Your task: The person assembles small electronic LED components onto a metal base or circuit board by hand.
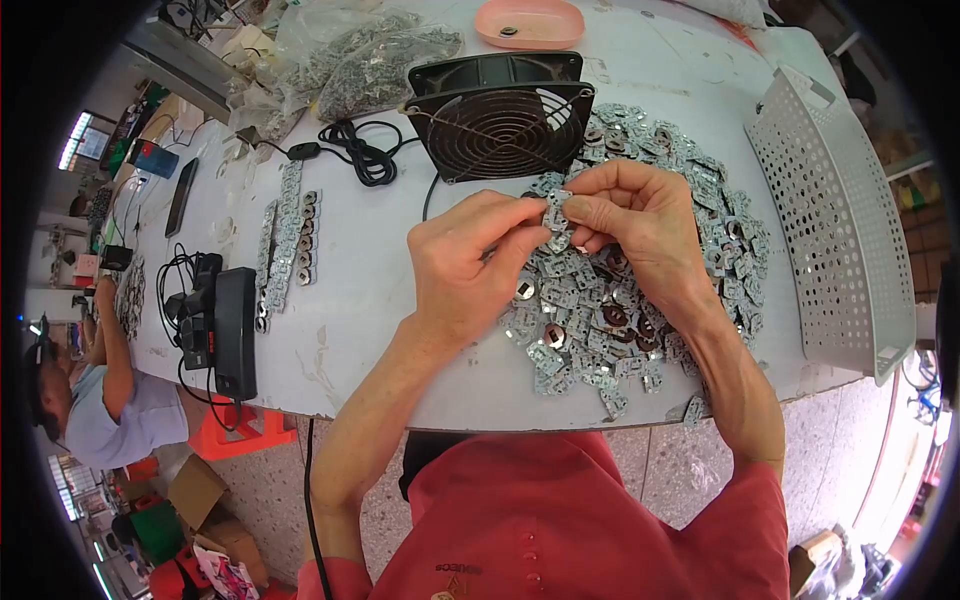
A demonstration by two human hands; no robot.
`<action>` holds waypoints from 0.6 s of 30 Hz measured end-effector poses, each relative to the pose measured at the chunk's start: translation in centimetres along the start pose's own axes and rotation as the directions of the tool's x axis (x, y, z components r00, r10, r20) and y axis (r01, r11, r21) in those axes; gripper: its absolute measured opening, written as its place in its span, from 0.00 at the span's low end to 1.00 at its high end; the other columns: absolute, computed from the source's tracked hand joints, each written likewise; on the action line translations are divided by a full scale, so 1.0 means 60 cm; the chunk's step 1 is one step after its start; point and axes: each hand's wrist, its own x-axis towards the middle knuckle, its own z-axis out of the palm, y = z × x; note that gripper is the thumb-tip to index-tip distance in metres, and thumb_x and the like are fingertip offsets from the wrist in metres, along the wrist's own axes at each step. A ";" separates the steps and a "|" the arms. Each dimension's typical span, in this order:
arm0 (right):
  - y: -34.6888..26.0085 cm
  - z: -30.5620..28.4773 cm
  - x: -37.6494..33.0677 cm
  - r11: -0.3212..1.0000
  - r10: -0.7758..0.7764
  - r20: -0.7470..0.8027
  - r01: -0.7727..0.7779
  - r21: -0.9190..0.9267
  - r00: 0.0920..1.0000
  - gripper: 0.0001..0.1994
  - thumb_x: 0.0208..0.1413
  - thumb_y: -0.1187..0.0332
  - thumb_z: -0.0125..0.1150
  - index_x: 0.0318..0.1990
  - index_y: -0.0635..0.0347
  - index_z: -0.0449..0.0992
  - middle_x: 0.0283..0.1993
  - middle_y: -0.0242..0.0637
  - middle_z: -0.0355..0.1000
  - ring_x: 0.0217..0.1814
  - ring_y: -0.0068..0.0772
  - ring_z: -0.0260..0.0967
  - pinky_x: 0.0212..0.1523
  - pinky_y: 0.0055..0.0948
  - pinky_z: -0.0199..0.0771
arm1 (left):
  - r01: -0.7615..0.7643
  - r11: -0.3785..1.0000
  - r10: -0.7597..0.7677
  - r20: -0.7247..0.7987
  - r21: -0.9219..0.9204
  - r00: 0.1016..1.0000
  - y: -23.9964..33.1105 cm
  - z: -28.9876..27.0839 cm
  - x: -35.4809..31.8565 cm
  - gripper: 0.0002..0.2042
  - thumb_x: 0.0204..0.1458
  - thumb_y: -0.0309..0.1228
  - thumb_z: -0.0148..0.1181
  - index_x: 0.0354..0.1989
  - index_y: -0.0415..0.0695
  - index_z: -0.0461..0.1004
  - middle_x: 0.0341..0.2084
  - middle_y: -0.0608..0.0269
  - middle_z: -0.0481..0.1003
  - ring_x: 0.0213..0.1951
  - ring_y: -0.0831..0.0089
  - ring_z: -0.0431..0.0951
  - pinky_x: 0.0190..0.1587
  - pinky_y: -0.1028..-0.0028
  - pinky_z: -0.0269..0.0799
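Note:
Between my two hands, just in front of the black fan, is a small silvery metal bracket (557, 212). My left hand (468, 262) pinches its left side with thumb and forefinger. From the other side, the thumb and fingers of my right hand (640, 225) grip the same piece. Beneath and around my right hand spreads a broad heap of similar metal brackets (580, 290), with several brown round parts (613, 316) among them. My fingertips cover part of the held bracket, so its fine details do not show.
A black fan (500, 130) stands beyond my hands. A white perforated basket (835, 220) is at the right. Rows of brackets (285, 235), a power strip (235, 335) and coiled cable (360, 155) lie left. Bags of parts (385, 75) and a pink tray (530, 22) sit behind. Another person (120, 400) works far left.

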 end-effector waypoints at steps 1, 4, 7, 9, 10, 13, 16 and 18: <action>0.000 0.002 0.000 1.000 -0.006 -0.002 0.006 0.006 1.000 0.06 0.47 0.76 0.59 0.33 0.69 0.74 0.23 0.37 0.73 0.22 0.19 0.69 0.24 0.16 0.70 | -0.015 1.000 0.016 -0.011 0.013 1.000 0.000 0.000 0.000 0.08 0.38 0.17 0.61 0.29 0.37 0.75 0.21 0.58 0.74 0.20 0.73 0.73 0.21 0.78 0.67; -0.002 0.005 -0.001 1.000 -0.011 -0.002 0.011 0.005 1.000 0.06 0.47 0.76 0.59 0.32 0.69 0.74 0.23 0.37 0.73 0.22 0.19 0.69 0.23 0.16 0.70 | -0.035 0.999 0.036 -0.028 0.036 0.999 -0.003 0.001 -0.002 0.08 0.37 0.16 0.61 0.28 0.36 0.75 0.20 0.59 0.74 0.20 0.73 0.73 0.20 0.78 0.66; -0.001 0.007 -0.001 1.000 -0.011 0.002 0.011 -0.005 1.000 0.05 0.46 0.77 0.59 0.32 0.69 0.74 0.23 0.37 0.73 0.21 0.19 0.69 0.23 0.16 0.70 | -0.045 0.997 0.048 -0.049 0.057 0.998 -0.005 0.003 -0.004 0.08 0.36 0.16 0.61 0.27 0.36 0.75 0.19 0.59 0.73 0.19 0.72 0.72 0.19 0.78 0.65; -0.001 0.008 -0.001 1.000 -0.012 0.004 0.012 -0.007 1.000 0.05 0.46 0.77 0.59 0.32 0.69 0.74 0.23 0.37 0.73 0.21 0.19 0.69 0.23 0.16 0.70 | -0.051 0.996 0.056 -0.063 0.066 0.996 -0.003 0.003 -0.005 0.07 0.36 0.15 0.61 0.27 0.36 0.75 0.18 0.59 0.73 0.18 0.72 0.72 0.18 0.78 0.65; -0.001 0.008 -0.001 1.000 -0.021 0.005 0.021 -0.010 1.000 0.05 0.46 0.77 0.59 0.31 0.69 0.74 0.23 0.36 0.72 0.21 0.19 0.69 0.23 0.16 0.70 | -0.056 0.995 0.061 -0.063 0.080 0.996 -0.002 0.003 -0.005 0.07 0.36 0.15 0.61 0.26 0.36 0.75 0.17 0.59 0.72 0.18 0.72 0.72 0.18 0.77 0.64; -0.001 0.009 -0.001 0.999 -0.031 0.007 0.031 -0.023 0.999 0.05 0.46 0.77 0.59 0.31 0.69 0.74 0.22 0.36 0.72 0.21 0.19 0.68 0.22 0.16 0.69 | -0.052 0.994 0.057 -0.052 0.093 0.997 -0.003 0.001 -0.006 0.07 0.36 0.15 0.61 0.26 0.36 0.74 0.17 0.60 0.72 0.17 0.73 0.71 0.18 0.78 0.65; -0.005 0.005 0.001 0.999 -0.012 0.026 0.013 -0.043 1.000 0.04 0.46 0.77 0.59 0.30 0.68 0.75 0.22 0.35 0.72 0.20 0.18 0.68 0.22 0.15 0.68 | 0.042 0.999 -0.042 0.009 0.014 0.999 0.001 -0.008 -0.001 0.07 0.37 0.16 0.61 0.27 0.35 0.74 0.18 0.60 0.72 0.18 0.75 0.72 0.20 0.79 0.67; -0.010 0.003 0.002 0.999 0.008 0.046 -0.005 -0.054 0.999 0.04 0.46 0.77 0.59 0.30 0.68 0.75 0.22 0.35 0.72 0.20 0.18 0.67 0.22 0.15 0.68 | 0.130 0.990 -0.126 0.064 -0.058 0.990 0.007 -0.012 0.004 0.07 0.37 0.16 0.61 0.27 0.34 0.74 0.19 0.61 0.73 0.19 0.77 0.72 0.21 0.80 0.68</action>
